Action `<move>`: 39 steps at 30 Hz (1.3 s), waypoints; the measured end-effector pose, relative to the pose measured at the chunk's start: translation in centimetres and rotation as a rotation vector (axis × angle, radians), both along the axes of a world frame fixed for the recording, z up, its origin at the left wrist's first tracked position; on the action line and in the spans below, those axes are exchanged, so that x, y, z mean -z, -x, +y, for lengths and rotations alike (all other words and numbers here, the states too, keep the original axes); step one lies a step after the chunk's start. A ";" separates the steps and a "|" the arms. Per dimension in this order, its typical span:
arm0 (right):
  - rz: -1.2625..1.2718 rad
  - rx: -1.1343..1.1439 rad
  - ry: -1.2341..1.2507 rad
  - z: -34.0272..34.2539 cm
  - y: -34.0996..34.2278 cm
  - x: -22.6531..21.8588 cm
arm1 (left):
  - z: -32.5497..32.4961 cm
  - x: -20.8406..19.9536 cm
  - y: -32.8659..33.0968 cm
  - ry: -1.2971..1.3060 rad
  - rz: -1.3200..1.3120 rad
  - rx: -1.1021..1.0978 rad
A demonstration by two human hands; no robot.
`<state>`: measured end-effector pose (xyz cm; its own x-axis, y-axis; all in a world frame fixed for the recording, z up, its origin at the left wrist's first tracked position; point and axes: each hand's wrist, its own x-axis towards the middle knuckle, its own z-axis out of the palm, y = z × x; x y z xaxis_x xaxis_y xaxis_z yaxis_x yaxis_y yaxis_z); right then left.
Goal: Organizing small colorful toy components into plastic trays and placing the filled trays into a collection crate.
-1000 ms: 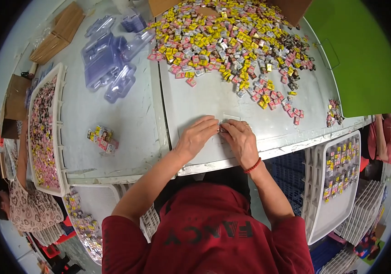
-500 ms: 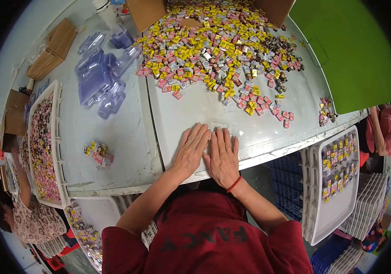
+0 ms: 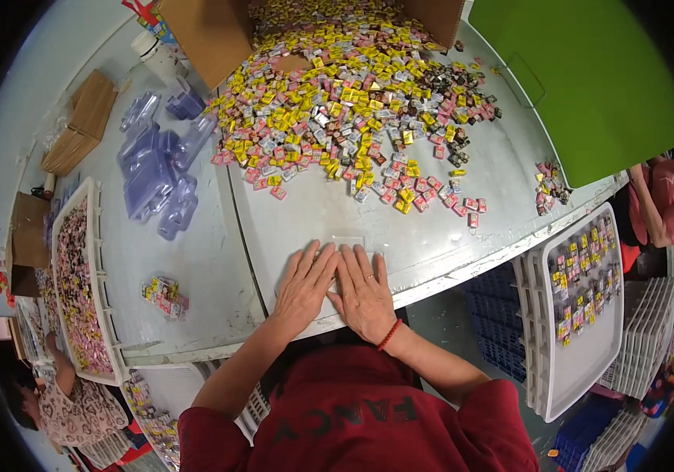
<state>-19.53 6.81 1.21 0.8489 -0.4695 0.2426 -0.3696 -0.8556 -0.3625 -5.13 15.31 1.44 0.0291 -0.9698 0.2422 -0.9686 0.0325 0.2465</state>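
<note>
My left hand point(image 3: 303, 285) lies flat on the grey table near its front edge, fingers straight and pointing away from me. My right hand point(image 3: 365, 297), with a red bracelet at the wrist, rests flat beside it, the two index fingers close together. Under and just beyond the fingertips shows the edge of a clear plastic piece point(image 3: 349, 239); most of it is covered, so its shape cannot be made out. Farther off spreads a large heap of small box-shaped pieces point(image 3: 329, 110) in yellow, pink, white and dark brown.
Clear plastic blister shells point(image 3: 152, 169) pile up at left, above a filled pack point(image 3: 165, 297). A white basket point(image 3: 101, 275) of small pieces stands farther left. At right are a green board point(image 3: 589, 86) and white trays point(image 3: 537, 330). Two other people work at the sides.
The whole view has shifted, so the table appears lower and more to the left. Both hands remain flat over the clear plastic piece, with little movement across the table.
</note>
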 end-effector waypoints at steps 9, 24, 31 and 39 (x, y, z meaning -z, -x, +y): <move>-0.057 -0.069 -0.141 -0.9 0.9 -0.6 | -0.3 -0.7 0.4 -0.066 0.134 -0.024; -0.234 0.336 0.135 -26.7 5.1 -1.3 | -14.5 -1.6 -3.0 0.345 0.190 0.073; 0.014 0.303 0.009 -28.9 4.5 -1.2 | -19.8 -0.8 -5.6 0.316 0.084 -0.028; 0.074 0.321 0.023 -28.1 3.1 -1.2 | -21.8 -0.9 -3.7 0.205 -0.085 -0.024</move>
